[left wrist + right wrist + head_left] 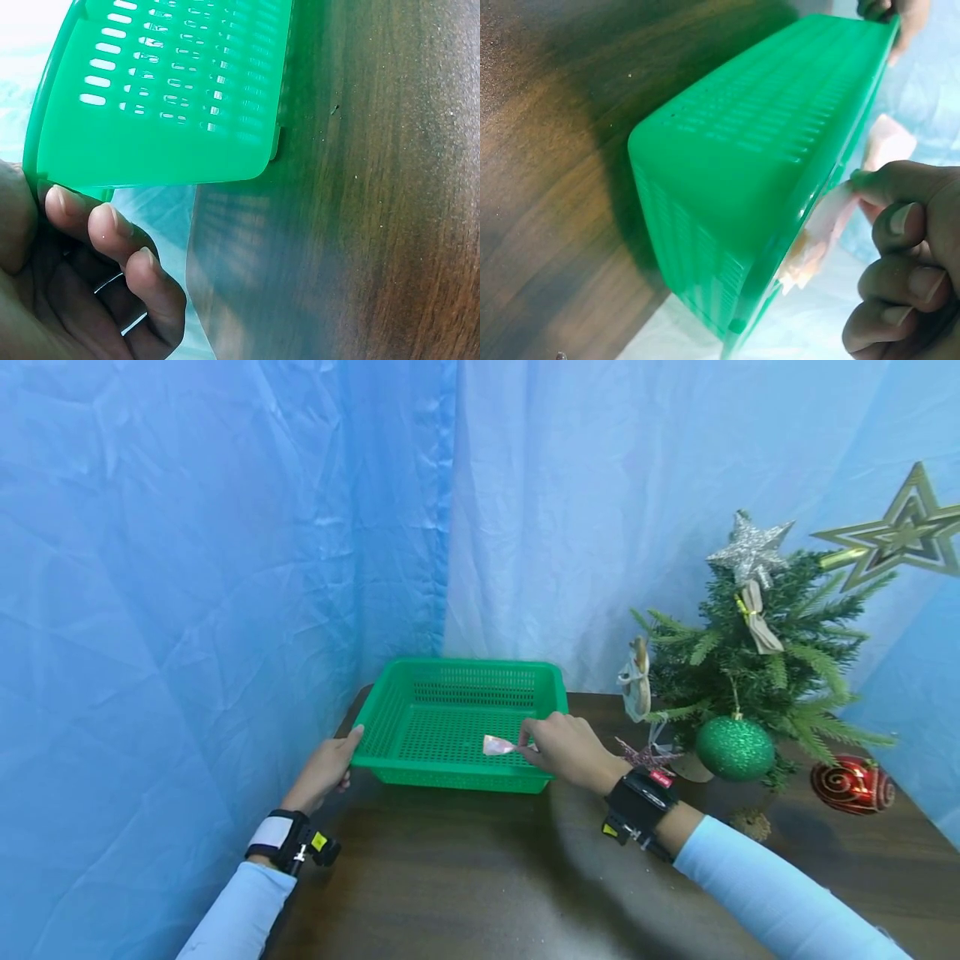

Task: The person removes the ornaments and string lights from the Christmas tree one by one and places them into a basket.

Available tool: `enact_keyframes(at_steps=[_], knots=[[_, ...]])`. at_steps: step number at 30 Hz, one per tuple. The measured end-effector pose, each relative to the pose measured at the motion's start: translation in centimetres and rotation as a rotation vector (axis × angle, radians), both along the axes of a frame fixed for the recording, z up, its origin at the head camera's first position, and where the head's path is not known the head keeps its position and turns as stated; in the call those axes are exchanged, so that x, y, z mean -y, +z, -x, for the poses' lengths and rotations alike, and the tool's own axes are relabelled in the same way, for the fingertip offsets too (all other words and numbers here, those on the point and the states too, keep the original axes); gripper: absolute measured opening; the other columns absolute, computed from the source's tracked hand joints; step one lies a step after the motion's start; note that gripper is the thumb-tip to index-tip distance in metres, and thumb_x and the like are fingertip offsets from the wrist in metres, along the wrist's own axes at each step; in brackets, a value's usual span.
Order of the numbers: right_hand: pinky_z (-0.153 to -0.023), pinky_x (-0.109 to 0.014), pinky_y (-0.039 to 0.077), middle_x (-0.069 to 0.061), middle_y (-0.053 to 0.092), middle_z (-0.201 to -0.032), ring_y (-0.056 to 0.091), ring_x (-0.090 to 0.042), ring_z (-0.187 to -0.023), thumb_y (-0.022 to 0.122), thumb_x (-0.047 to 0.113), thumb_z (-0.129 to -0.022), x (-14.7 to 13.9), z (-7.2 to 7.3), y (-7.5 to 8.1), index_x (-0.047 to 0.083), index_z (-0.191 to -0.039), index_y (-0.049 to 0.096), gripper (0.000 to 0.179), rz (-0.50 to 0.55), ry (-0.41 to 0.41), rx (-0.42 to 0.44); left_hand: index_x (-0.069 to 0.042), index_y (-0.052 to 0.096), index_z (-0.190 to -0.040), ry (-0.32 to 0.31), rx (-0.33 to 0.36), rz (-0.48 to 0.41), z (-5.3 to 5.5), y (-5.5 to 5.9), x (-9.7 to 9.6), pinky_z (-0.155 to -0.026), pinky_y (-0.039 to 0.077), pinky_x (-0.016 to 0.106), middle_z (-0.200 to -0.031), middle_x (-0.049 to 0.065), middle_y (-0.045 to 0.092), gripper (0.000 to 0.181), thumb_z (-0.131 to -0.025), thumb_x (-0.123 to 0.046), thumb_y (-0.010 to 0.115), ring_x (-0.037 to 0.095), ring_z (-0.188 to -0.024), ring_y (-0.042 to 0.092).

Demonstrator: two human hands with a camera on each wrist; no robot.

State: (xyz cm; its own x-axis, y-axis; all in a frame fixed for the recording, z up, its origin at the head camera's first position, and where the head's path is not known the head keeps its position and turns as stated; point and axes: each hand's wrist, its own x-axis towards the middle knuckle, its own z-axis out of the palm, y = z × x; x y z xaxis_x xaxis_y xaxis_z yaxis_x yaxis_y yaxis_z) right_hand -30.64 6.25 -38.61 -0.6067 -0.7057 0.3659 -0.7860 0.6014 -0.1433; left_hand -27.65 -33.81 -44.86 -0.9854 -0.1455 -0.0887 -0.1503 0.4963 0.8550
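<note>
A green plastic basket (457, 777) with slotted walls stands on the dark wooden table. My left hand (327, 768) grips its left front corner, thumb over the rim and fingers curled below it; the left wrist view shows those fingers (112, 225) against the basket's underside. Over the basket's right front part, my right hand (566, 747) pinches a pale pink-and-white crinkled wrapper-like piece (497, 745) between thumb and fingertips. In the right wrist view the piece (889, 142) narrows at the pinch and flares out on both sides of it, close to the basket's rim.
At the right stands a small artificial Christmas tree (757, 672) with a silver star (752, 547), gold star (903, 531), green ball (735, 747) and red ball (853, 785). A pink glittery star (647, 754) is near my right wrist. Blue curtains (187, 568) surround the table (450, 877).
</note>
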Motion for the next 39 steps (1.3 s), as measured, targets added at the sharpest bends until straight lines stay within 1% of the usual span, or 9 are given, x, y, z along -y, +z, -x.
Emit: enact_keyframes(at_steps=[6,11,15,21,26,30,35,39], knots=[[-0.043,-0.023,0.023,0.010,0.042,-0.057,0.033,-0.005,-0.048,0.074,0.016,-0.096,0.13,0.03,-0.07,0.012,-0.094,0.071,0.005,-0.003,0.000,-0.021,-0.011,0.048,-0.074,-0.004,-0.008,0.003,0.08,-0.07,-0.03,-0.052,0.046,0.030,-0.056,0.000,0.044,0.061,-0.107,-0.062,0.038,0.015,-0.052,0.050],[-0.043,-0.023,0.024,0.010,0.043,-0.058,0.034,-0.005,-0.048,0.074,0.015,-0.096,0.23,0.03,-0.16,0.012,-0.094,0.071,0.005,-0.016,-0.006,-0.020,-0.011,0.047,-0.074,-0.005,-0.005,-0.005,0.25,-0.23,0.08,-0.052,0.046,0.030,-0.056,-0.001,0.044,0.061,-0.107,-0.062,0.038,0.015,-0.051,0.049],[-0.043,-0.022,0.026,0.010,0.045,-0.058,0.035,-0.005,-0.048,0.075,0.015,-0.096,0.28,0.06,-0.28,0.012,-0.094,0.072,0.005,-0.020,-0.004,-0.013,-0.010,0.050,-0.076,-0.008,0.001,-0.008,0.24,-0.22,0.11,-0.052,0.047,0.030,-0.057,0.000,0.044,0.061,-0.107,-0.062,0.038,0.016,-0.051,0.050],[-0.043,-0.022,0.026,0.009,0.046,-0.058,0.036,-0.005,-0.049,0.076,0.016,-0.095,0.33,0.14,-0.45,0.012,-0.094,0.072,0.006,-0.023,0.004,0.001,-0.008,0.054,-0.080,-0.006,0.005,-0.004,0.11,-0.09,0.06,-0.053,0.047,0.030,-0.057,0.000,0.045,0.062,-0.107,-0.062,0.038,0.015,-0.052,0.051],[-0.044,-0.022,0.030,0.009,0.050,-0.061,0.040,-0.005,-0.051,0.077,0.016,-0.094,0.39,0.25,-0.60,0.012,-0.091,0.072,0.008,-0.025,0.011,0.016,-0.008,0.058,-0.081,-0.011,0.001,-0.003,0.08,-0.08,0.03,-0.051,0.046,0.031,-0.056,-0.001,0.045,0.064,-0.107,-0.063,0.037,0.015,-0.051,0.050],[-0.043,-0.022,0.032,0.009,0.052,-0.062,0.041,-0.005,-0.051,0.078,0.016,-0.094,0.53,0.24,-0.65,0.012,-0.091,0.072,0.007,-0.029,0.006,0.029,-0.008,0.058,-0.081,-0.011,0.004,-0.004,0.06,-0.12,0.05,-0.052,0.046,0.030,-0.056,-0.001,0.045,0.065,-0.107,-0.063,0.037,0.014,-0.052,0.050],[-0.043,-0.022,0.031,0.009,0.053,-0.062,0.040,-0.004,-0.050,0.077,0.015,-0.095,0.76,0.17,-0.65,0.011,-0.092,0.074,0.006,-0.028,0.008,0.048,-0.008,0.056,-0.080,-0.004,0.007,-0.012,0.05,-0.12,0.07,-0.052,0.046,0.030,-0.057,0.000,0.045,0.063,-0.107,-0.063,0.037,0.015,-0.052,0.050],[-0.043,-0.021,0.031,0.008,0.059,-0.065,0.041,-0.003,-0.050,0.077,0.016,-0.095,0.89,0.15,-0.67,0.011,-0.095,0.076,0.006,-0.029,0.010,0.052,-0.009,0.055,-0.078,-0.004,0.000,-0.018,0.11,-0.11,0.02,-0.052,0.046,0.030,-0.056,-0.001,0.045,0.063,-0.106,-0.063,0.038,0.015,-0.052,0.050]])
